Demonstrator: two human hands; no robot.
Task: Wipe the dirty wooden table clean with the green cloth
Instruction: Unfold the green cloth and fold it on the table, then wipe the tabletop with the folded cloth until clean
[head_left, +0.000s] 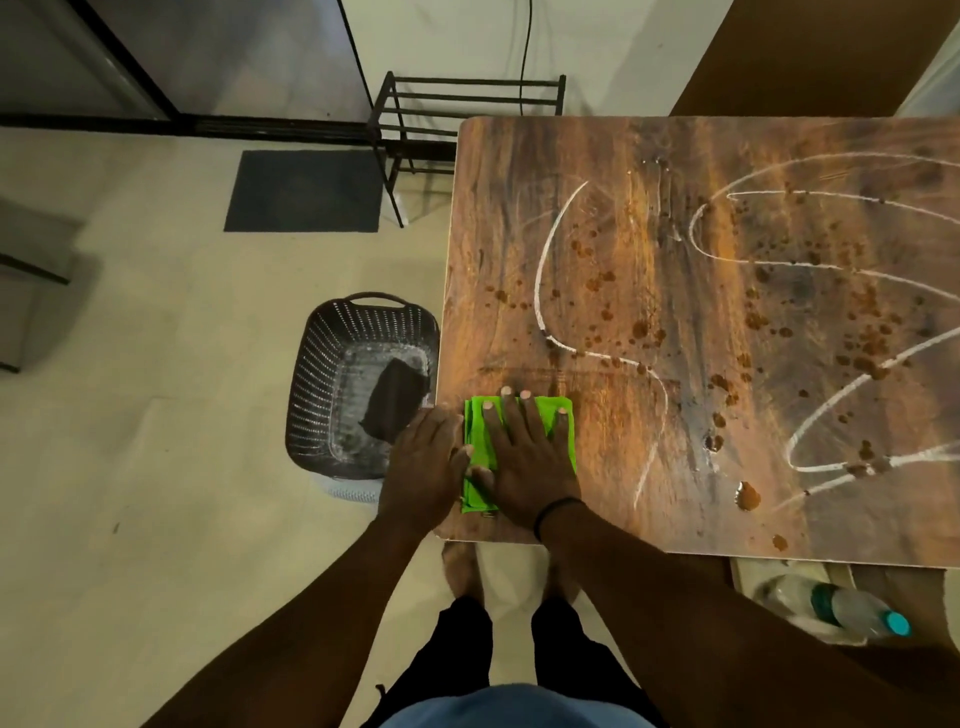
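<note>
The table (675, 260) is brown wood with a soft shine, marked by chalky white lines (540, 275) and wet brown spots (748, 496). At its near left corner lies a soft green cloth (563, 421). Beside that edge, the basket (317, 364) is holey plastic.

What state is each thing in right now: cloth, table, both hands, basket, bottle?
green cloth: folded, flat on the table's near left corner
wooden table: dirty, brown spots and white streaks
right hand: flat, pressing the cloth
left hand: at the cloth's left edge
basket: upright, holds a dark rag
bottle: capped, lying down
</note>
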